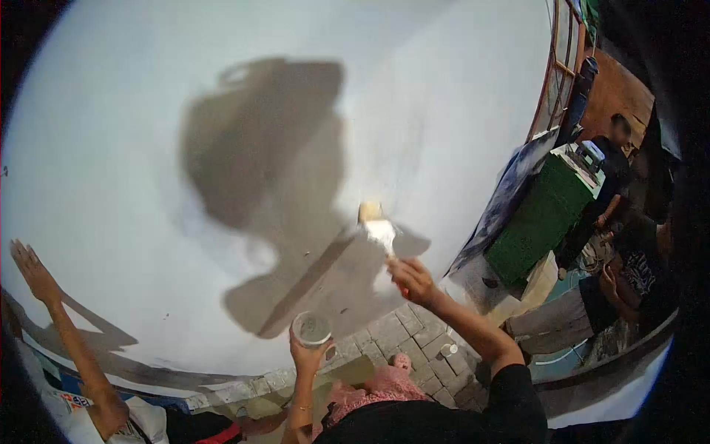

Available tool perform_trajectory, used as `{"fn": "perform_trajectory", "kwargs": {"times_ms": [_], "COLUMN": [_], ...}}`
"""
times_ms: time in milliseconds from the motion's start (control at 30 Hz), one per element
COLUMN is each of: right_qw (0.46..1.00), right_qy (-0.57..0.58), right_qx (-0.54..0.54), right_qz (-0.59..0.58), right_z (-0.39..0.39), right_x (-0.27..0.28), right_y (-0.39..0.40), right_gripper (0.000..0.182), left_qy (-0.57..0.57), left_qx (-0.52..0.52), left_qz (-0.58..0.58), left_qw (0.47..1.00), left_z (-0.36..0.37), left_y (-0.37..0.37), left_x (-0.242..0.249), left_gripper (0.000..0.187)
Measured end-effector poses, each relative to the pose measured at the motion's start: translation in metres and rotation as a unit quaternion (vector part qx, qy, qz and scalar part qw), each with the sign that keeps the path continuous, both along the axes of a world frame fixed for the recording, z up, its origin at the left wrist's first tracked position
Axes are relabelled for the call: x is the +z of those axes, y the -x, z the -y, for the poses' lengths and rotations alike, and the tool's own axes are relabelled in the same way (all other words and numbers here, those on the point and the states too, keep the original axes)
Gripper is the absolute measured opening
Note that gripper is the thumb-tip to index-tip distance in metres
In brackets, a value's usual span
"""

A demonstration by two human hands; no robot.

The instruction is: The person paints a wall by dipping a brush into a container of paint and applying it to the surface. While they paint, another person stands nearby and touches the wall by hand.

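My right hand (413, 281) grips the handle of a flat paintbrush (381, 234). Its pale bristles touch the white wall (444, 133) in front of me, beside the shadow of a head. Lower down, my left hand (306, 357) is wrapped round a round, cup-like container (311, 329) with a pale rim. The container is held close to the foot of the wall, and what is in it is hard to make out.
Another person's hand (35, 274) lies against the wall at far left. Paving blocks (392, 333) run along its base, with a small white cup (449, 350) on them. A green cabinet (540, 211) stands right, with people (617, 170) beyond it.
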State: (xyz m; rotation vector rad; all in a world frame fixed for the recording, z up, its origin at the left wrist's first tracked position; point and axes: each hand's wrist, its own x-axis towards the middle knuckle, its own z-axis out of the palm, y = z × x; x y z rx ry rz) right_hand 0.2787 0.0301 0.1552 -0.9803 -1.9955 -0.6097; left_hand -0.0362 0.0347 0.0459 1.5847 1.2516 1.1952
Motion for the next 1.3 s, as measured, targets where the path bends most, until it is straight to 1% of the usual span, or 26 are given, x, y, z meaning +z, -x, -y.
{"fn": "perform_trajectory", "kwargs": {"times_ms": [33,67,133,200,233,267,300,333,433,467,533,567,600,667,733,767,833,867,933,967,1000,1067,1167,1233,1267,1300], "right_qw": [0.999,0.994,0.992,0.935,0.941,0.950,0.933,0.963,0.992,0.997,0.995,0.981,0.977,0.963,0.941,0.943,0.967,0.975,0.984,0.985,0.987,0.989,0.984,0.935,0.932,0.956], "right_qy": [0.049,0.098,0.109,0.345,0.319,0.292,0.359,0.271,0.078,0.007,-0.071,-0.172,-0.189,-0.234,-0.314,-0.312,-0.221,-0.175,-0.123,-0.073,-0.026,0.012,0.080,0.341,0.347,0.219], "right_qx": [0.020,0.039,0.065,0.064,0.091,0.108,-0.004,0.003,0.094,0.075,0.073,0.051,0.088,0.134,0.092,0.102,0.065,0.045,0.099,0.101,0.135,0.126,0.155,0.063,0.069,0.121], "right_qz": [-0.008,-0.017,-0.011,-0.046,-0.069,-0.029,-0.032,0.007,-0.043,-0.002,0.014,0.070,0.032,0.021,0.080,0.056,0.106,0.131,0.087,0.119,0.085,0.074,0.048,-0.082,-0.082,-0.156], "right_z": [0.007,0.011,0.009,0.001,-0.003,-0.030,-0.021,-0.033,-0.034,-0.036,-0.027,-0.025,-0.025,-0.029,-0.037,-0.050,-0.058,-0.062,-0.052,-0.046,-0.037,-0.024,-0.005,0.008,0.012,0.014], "right_x": [-0.011,-0.020,-0.019,-0.004,0.034,0.026,0.093,0.112,0.233,0.261,0.310,0.328,0.335,0.333,0.309,0.279,0.199,0.159,0.091,0.056,0.032,-0.010,-0.039,-0.036,-0.031,-0.022], "right_y": [-0.001,-0.005,-0.020,-0.045,-0.050,-0.082,-0.074,-0.099,-0.118,-0.132,-0.138,-0.144,-0.147,-0.159,-0.159,-0.168,-0.180,-0.186,-0.181,-0.185,-0.182,-0.180,-0.185,-0.188,-0.189,-0.191], "right_gripper": [0.030,0.031,0.026,0.025,0.024,0.027,0.027,0.027,0.023,0.020,0.018,0.019,0.021,0.022,0.024,0.026,0.024,0.023,0.024,0.026,0.028,0.031,0.035,0.030,0.030,0.026], "left_qy": [0.051,0.050,0.038,0.047,0.031,0.014,0.015,0.031,0.044,0.044,0.040,0.041,0.043,0.021,0.008,0.064,-0.026,-0.024,0.007,0.021,0.022,0.009,-0.003,-0.027,-0.054,-0.092], "left_qx": [0.001,0.000,0.019,0.027,0.037,0.049,0.051,0.042,0.043,0.047,0.032,0.033,0.037,0.048,0.052,0.050,0.059,0.064,0.046,0.037,0.042,0.051,0.067,0.072,0.071,0.085], "left_qz": [0.050,0.048,0.038,0.036,0.006,-0.022,-0.021,0.038,0.150,0.150,0.071,0.123,0.122,0.073,0.055,0.125,0.101,0.100,0.118,0.127,0.125,0.080,0.111,0.094,0.075,0.000], "left_qw": [0.997,0.998,0.998,0.998,0.999,0.998,0.998,0.998,0.987,0.987,0.996,0.991,0.991,0.996,0.997,0.989,0.993,0.993,0.992,0.991,0.991,0.995,0.992,0.993,0.993,0.992], "left_z": [-0.003,-0.003,0.000,0.005,0.003,0.000,-0.003,-0.008,-0.011,-0.010,-0.009,-0.006,-0.005,-0.002,0.001,0.004,-0.004,-0.002,0.001,0.000,-0.002,-0.004,-0.007,-0.018,-0.022,-0.022], "left_y": [0.003,0.006,0.000,-0.011,-0.018,-0.028,-0.038,-0.049,-0.087,-0.100,-0.123,-0.140,-0.153,-0.174,-0.189,-0.202,-0.210,-0.214,-0.222,-0.224,-0.227,-0.230,-0.238,-0.240,-0.239,-0.240], "left_x": [-0.014,-0.029,-0.024,-0.019,-0.015,-0.012,-0.017,-0.030,-0.039,-0.032,-0.018,-0.003,0.003,0.007,0.007,0.011,-0.025,-0.027,-0.025,-0.023,-0.023,-0.023,0.010,0.005,0.001,0.006], "left_gripper": [0.089,0.089,0.087,0.087,0.087,0.088,0.088,0.090,0.093,0.093,0.090,0.088,0.088,0.088,0.088,0.088,0.087,0.087,0.089,0.091,0.091,0.088,0.089,0.090,0.091,0.091]}}
